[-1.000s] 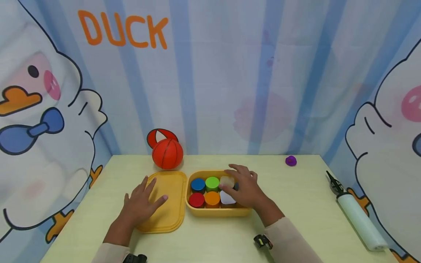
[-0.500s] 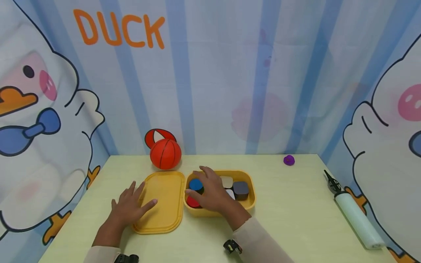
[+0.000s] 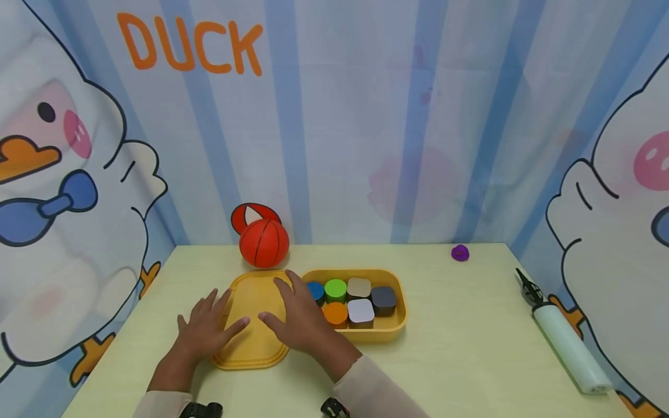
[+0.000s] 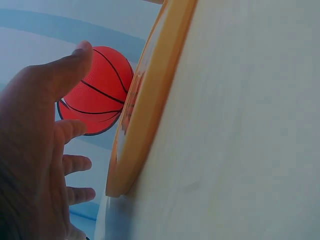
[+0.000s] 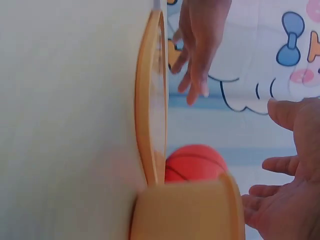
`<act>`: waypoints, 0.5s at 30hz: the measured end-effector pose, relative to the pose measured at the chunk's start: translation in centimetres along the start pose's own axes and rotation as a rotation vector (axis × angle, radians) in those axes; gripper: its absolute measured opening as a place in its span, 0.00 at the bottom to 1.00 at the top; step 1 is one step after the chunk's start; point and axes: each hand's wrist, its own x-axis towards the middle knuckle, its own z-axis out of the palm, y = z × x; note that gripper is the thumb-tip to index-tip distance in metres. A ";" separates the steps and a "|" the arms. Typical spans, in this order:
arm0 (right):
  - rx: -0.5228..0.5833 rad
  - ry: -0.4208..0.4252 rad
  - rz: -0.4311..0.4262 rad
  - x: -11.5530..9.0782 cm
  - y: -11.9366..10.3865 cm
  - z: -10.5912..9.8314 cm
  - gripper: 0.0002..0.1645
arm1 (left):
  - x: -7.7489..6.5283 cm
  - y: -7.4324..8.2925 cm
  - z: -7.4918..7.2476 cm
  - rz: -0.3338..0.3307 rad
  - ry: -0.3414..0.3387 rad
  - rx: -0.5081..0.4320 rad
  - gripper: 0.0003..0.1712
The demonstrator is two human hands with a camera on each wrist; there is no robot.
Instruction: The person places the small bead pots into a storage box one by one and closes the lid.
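A flat yellow lid (image 3: 256, 313) lies on the table, left of a yellow box (image 3: 389, 334). My left hand (image 3: 201, 331) hovers over the lid's left edge, fingers spread and holding nothing. Over the lid's right edge and the box's left end is my right hand (image 3: 300, 319), fingers apart, also holding nothing. Inside the box stand several capped pieces, among them a blue one (image 3: 316, 292), a green one (image 3: 335, 289), an orange one (image 3: 335, 314), a beige one (image 3: 359, 288), a white one (image 3: 360, 312) and a dark grey one (image 3: 384, 299). The right hand hides the box's left front corner.
A red toy basketball (image 3: 263, 242) sits behind the lid, with a red and white ring-shaped piece (image 3: 241, 217) behind it. A small purple object (image 3: 460, 252) lies at the back right. Along the right edge lies a pale hand pump (image 3: 569, 348) with a black nozzle.
My right hand has moved left, from the box's right end across the box to the lid's right edge. The left hand shifted slightly left, then stayed over the lid.
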 end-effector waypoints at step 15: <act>0.082 -0.178 -0.063 -1.4 -1.0 2.9 0.49 | -0.1 -0.2 0.5 0.019 0.030 0.009 0.55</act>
